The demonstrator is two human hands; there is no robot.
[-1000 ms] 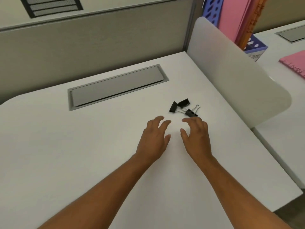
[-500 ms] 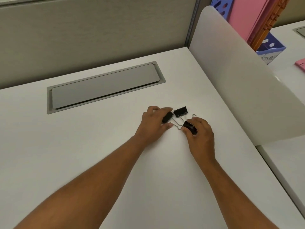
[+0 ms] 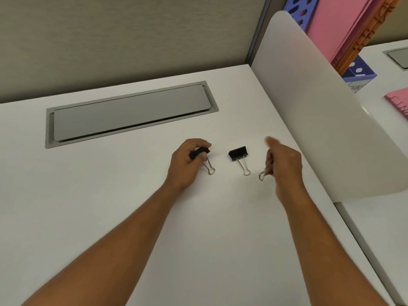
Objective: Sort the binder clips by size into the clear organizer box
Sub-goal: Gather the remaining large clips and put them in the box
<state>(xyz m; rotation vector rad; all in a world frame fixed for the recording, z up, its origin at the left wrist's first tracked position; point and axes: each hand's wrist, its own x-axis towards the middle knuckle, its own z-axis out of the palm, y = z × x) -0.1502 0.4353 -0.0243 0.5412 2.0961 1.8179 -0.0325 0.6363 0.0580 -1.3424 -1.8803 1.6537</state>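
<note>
Three black binder clips are on the white desk (image 3: 110, 206). My left hand (image 3: 187, 160) grips one binder clip (image 3: 199, 153) by its black body, its wire handle pointing toward me. A second binder clip (image 3: 238, 153) lies free on the desk between my hands. My right hand (image 3: 284, 162) holds a third binder clip (image 3: 265, 171); only its wire handles show below the fingers, and the forefinger sticks out, blurred. No clear organizer box is in view.
A grey cable hatch (image 3: 130, 113) is set into the desk behind the clips. A white curved divider panel (image 3: 320, 120) stands along the right edge. Pink and orange folders (image 3: 344, 25) and a blue file box (image 3: 358, 74) lie beyond it.
Both hands reached the clustered clips, each took one and pulled them apart sideways. The middle clip stays on the desk. The camera moved closer.
</note>
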